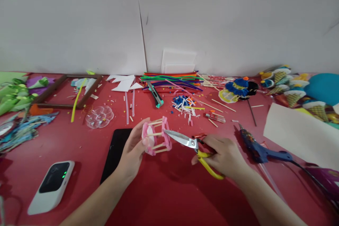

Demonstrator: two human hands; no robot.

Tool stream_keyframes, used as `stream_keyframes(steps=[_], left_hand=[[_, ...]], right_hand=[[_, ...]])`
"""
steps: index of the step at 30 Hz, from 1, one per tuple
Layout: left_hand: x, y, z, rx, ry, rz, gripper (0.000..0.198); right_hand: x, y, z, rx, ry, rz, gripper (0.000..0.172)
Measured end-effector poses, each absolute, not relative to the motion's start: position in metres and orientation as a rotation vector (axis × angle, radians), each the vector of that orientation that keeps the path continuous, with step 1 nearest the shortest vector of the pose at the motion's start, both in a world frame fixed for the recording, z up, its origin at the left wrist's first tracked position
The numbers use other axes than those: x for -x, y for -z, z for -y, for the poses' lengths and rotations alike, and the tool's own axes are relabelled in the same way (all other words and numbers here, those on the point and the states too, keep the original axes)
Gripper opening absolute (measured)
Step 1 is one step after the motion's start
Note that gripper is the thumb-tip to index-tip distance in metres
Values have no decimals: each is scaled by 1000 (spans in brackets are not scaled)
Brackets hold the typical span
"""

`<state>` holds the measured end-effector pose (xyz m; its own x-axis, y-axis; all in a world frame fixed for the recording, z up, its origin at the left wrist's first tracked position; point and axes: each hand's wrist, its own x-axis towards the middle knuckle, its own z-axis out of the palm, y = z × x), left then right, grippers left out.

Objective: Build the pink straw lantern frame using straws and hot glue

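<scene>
My left hand (pixel 135 148) grips a small pink craft frame (pixel 156 135), made of two pink rings joined by pale wooden sticks, with a whitish disc at its left end. In my right hand (pixel 224 155) is a pair of scissors (pixel 182 139) with yellow handles. Their blades look nearly closed and point left, with the tip at the right-hand pink ring; whether it touches cannot be told. Both the frame and the scissors are held above the red table (pixel 174 190).
Behind lie a box cutter (pixel 155 94), pipe cleaners (pixel 172 77), cut bits (pixel 185 105) and wooden sticks (pixel 224 105). A glue gun (pixel 265 152) rests right, near a paper sheet (pixel 299 134). Leftward are a black tablet (pixel 116 150), a white device (pixel 51 187) and a brown frame (pixel 53 91).
</scene>
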<state>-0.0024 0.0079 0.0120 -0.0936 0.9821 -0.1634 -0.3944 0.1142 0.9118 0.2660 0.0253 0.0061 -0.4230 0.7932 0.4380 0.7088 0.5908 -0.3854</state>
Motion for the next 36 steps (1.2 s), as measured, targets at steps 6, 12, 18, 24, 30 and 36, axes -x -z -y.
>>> stream_keyframes(steps=[6, 12, 18, 24, 30, 36], left_hand=[[3, -11, -8, -740, -1334, -1034, 60], [3, -11, -8, -721, -1318, -1009, 66], [5, -10, -8, -714, -1312, -1040, 63], [3, -9, -8, -668, -1361, -1056, 62], [5, -18, -14, -397, -1377, -841, 36], [7, -28, -16, -247, -1317, -873, 38]], right_hand=[[-265, -13, -23, 1220, -378, 2281, 34], [-265, -13, -23, 1200, -361, 2280, 34], [-266, -8, -25, 1159, -228, 2245, 41], [-268, -3, -28, 1200, -61, 2160, 47], [-272, 6, -32, 1838, -6, 2163, 44], [-274, 8, -34, 1998, -37, 2199, 35]])
